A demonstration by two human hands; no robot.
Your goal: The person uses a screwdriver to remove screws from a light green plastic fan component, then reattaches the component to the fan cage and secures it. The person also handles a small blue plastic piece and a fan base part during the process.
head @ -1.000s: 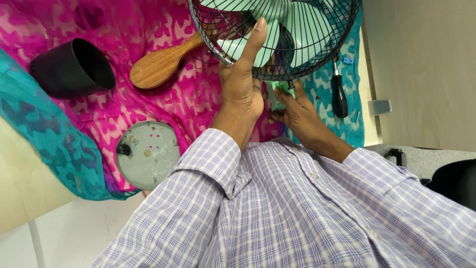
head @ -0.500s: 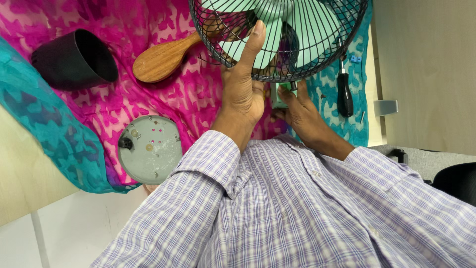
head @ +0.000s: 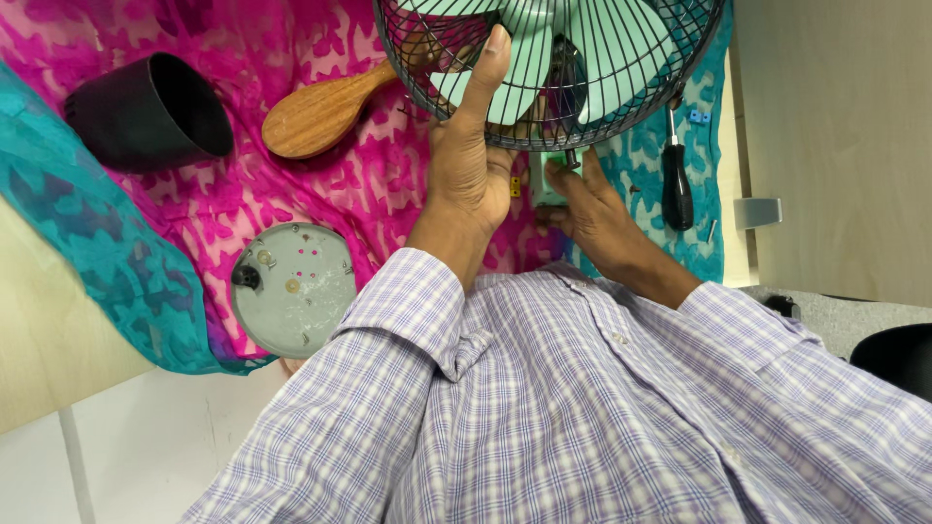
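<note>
Hands (head: 466, 165) on the fan (head: 602, 58) (black wire cage, pale-green blades).

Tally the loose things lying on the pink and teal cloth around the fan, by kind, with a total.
Round black cup: 1
Oval wooden brush: 1
Round grey disc-shaped base plate: 1
Black-handled screwdriver: 1
Small blue plastic pieces: 2
Total: 6
The left hand rests against the dark wire fan guard; the right hand is below the guard.

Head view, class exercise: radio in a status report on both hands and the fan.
Left hand flat against fan guard, thumb up the wires. Right hand gripping pale green fan neck below. Wooden brush, screwdriver, grey round base lie apart on the cloth.
</note>
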